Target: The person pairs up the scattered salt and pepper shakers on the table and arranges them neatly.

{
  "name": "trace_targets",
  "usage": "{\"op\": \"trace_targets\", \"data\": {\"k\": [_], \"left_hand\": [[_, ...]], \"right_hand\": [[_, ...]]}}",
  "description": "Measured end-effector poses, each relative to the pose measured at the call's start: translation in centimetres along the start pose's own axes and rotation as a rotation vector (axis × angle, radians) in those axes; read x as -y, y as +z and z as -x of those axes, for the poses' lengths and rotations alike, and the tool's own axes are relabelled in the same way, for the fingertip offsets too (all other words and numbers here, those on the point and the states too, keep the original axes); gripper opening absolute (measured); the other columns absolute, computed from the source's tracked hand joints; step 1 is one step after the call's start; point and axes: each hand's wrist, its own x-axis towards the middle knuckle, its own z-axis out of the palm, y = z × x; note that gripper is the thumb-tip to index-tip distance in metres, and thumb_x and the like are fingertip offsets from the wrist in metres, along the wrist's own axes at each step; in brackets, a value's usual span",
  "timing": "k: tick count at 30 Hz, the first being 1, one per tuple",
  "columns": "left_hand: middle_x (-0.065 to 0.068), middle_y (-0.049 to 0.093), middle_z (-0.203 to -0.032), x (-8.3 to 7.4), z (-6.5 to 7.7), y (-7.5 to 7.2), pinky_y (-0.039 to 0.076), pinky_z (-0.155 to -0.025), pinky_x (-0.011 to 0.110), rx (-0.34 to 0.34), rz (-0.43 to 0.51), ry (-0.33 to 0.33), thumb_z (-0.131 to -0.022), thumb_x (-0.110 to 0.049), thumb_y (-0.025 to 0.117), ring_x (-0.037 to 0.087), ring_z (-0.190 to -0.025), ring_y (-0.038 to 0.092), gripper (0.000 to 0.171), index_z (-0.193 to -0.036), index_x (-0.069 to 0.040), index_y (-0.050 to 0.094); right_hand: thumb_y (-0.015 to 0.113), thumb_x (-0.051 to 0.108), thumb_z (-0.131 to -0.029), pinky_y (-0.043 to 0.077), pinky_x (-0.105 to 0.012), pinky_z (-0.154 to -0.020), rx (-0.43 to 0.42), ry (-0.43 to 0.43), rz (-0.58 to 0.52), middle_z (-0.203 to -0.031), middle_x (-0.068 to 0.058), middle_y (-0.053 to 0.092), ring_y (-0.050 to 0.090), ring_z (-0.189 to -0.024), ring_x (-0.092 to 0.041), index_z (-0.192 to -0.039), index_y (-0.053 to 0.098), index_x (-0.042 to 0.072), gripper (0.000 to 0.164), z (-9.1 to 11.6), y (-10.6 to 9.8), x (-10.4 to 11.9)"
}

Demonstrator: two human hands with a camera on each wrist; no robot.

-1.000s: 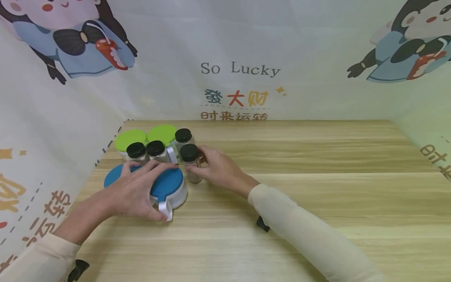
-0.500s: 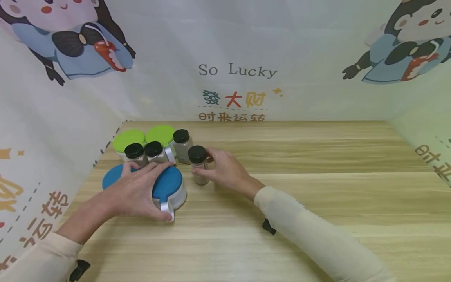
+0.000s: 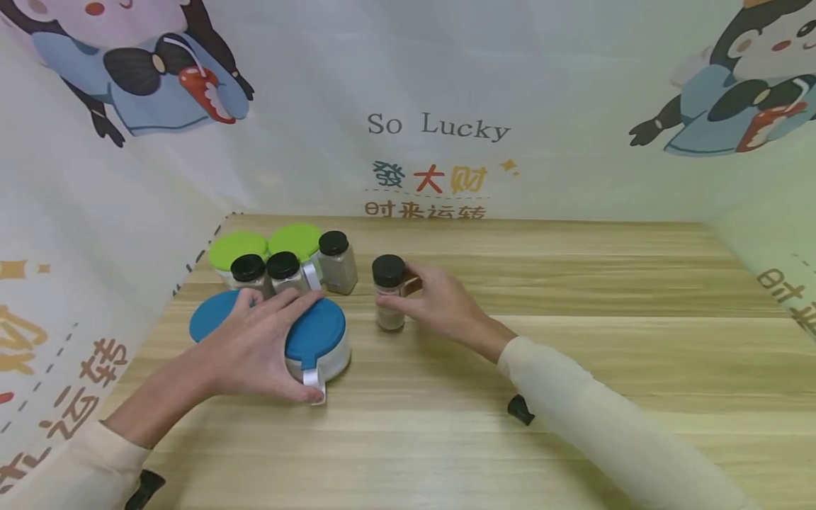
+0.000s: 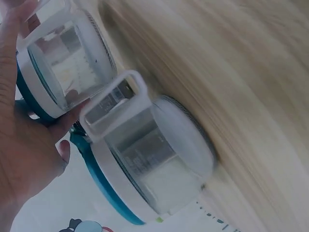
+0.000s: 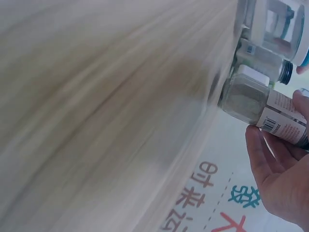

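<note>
My right hand [image 3: 440, 301] holds a glass spice jar [image 3: 390, 306] with a black lid, upright, fingers and thumb around its side. A printed label with a barcode shows on this spice jar [image 5: 246, 104] in the right wrist view. My left hand [image 3: 261, 347] spans a seasoning jar [image 3: 316, 329] with a blue lid, its thumb at the white handle and fingers across the lid's far side. In the left wrist view its fingers reach between that jar [image 4: 67, 63] and a second blue-lidded seasoning jar [image 4: 149, 159], which is partly hidden by the hand in the head view.
Behind the blue lids stand two black-lidded spice jars [image 3: 248, 269], and a third spice jar [image 3: 338, 263] is to their right. Two green-lidded seasoning jars [image 3: 237, 248] are at the back left corner. The wooden table [image 3: 542, 283] ends at a printed cloth backdrop [image 3: 433, 71].
My right hand has moved right with the spice jar, away from the cluster of jars. The left hand and its blue-lidded jar have shifted slightly right.
</note>
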Motion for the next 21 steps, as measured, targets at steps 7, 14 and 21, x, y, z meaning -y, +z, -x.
{"op": "trace_targets", "data": {"k": [7, 14, 21], "left_hand": [[0.011, 0.055, -0.141, -1.3, -2.3, 0.7, 0.029, -0.094, 0.055, -0.01, 0.083, 0.007, -0.056, -0.075, 0.084, 0.025, -0.122, 0.054, 0.125, -0.153, -0.011, 0.037], [0.007, 0.056, -0.138, -3.3, -4.4, 1.4, 0.028, -0.098, 0.057, -0.039, 0.171, 0.022, -0.057, -0.07, 0.087, 0.023, -0.123, 0.052, 0.114, -0.143, -0.011, 0.041], [0.01, 0.049, -0.144, -4.2, -6.6, 2.9, 0.029, -0.097, 0.055, -0.057, 0.349, 0.061, -0.058, -0.057, 0.094, 0.028, -0.129, 0.045, 0.114, -0.146, -0.008, 0.039]], "right_hand": [[0.079, 0.03, -0.092, 0.055, -0.044, -0.085, -0.062, -0.03, 0.043, -0.101, 0.001, 0.071, 0.068, -0.1, -0.021, -0.114, 0.069, 0.011, 0.031, 2.8, -2.0, -1.4], [0.079, 0.026, -0.092, 0.057, -0.033, -0.084, -0.053, -0.015, 0.028, -0.103, -0.001, 0.07, 0.067, -0.099, -0.02, -0.117, 0.066, 0.009, 0.033, 5.2, -3.6, -2.0], [0.081, 0.022, -0.09, 0.058, -0.031, -0.082, -0.08, -0.013, 0.009, -0.1, -0.002, 0.07, 0.069, -0.095, -0.021, -0.115, 0.067, 0.006, 0.033, 6.2, -4.3, -2.6]]}}
